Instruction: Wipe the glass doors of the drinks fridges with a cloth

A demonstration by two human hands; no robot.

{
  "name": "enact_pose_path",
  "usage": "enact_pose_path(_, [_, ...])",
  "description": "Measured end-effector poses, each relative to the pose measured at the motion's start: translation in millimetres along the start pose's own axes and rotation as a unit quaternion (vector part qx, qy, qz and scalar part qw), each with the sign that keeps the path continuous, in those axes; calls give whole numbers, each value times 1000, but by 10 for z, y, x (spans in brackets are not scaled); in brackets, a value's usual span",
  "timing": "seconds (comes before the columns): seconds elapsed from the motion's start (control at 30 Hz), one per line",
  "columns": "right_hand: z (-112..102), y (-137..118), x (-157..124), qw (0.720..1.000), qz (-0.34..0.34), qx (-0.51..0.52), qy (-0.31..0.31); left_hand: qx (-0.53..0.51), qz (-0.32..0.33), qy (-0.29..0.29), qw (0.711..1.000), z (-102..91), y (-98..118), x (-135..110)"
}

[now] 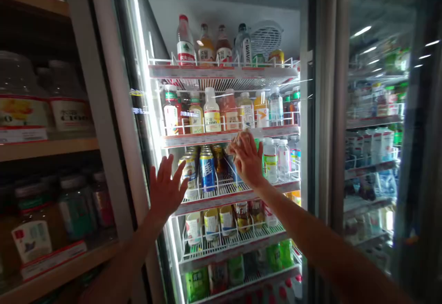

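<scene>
I stand before a lit drinks fridge with its glass door [133, 110] swung open to the left. My left hand [165, 190] is open with fingers spread, flat against the door's inner edge, beside blue and gold cans [207, 171] on the third wire shelf [224, 198]. My right hand [247, 157] reaches into that same shelf, back of the hand toward me. Its fingertips are smeared near the red price rail above, so I cannot make out whether they hold anything. Small clear bottles [276, 159] stand just right of it.
Juice and tea bottles [212, 110] fill the second shelf, taller bottles [185, 41] the top, green bottles [276, 255] the lower ones. A second fridge with a closed glass door [376, 110] stands on the right. Wooden shelves [48, 146] with jars are on the left.
</scene>
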State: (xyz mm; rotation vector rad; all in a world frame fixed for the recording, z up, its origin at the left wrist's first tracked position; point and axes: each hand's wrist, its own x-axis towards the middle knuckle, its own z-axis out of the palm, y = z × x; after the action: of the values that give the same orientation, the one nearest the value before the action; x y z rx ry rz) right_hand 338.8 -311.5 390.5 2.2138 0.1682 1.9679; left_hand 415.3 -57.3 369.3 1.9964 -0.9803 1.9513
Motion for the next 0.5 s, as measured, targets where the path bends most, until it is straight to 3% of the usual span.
enact_pose_path(0.03, [14,-6,54,1000,18,-6,-2,4,-6,7,1000,13,-1,-21])
enact_pose_path(0.1, [14,-111,-62,1000,-17,4,-23,9,-13,11,1000,45,14,-54])
enact_pose_path(0.23, [-46,-397,-726,969,-223,65,-89,15,-17,11,1000,74,45,-71])
enact_pose_path(0.33, [-53,-364,-737,944,-303,77,-108,18,-18,10,1000,60,49,-63])
enact_pose_path(0.4, [-31,-213,-380,962,-254,63,-84,18,-19,10,1000,47,50,-58])
enact_pose_path(0.5, [12,19,235,998,-61,22,-21,16,-19,6,1000,39,54,-57])
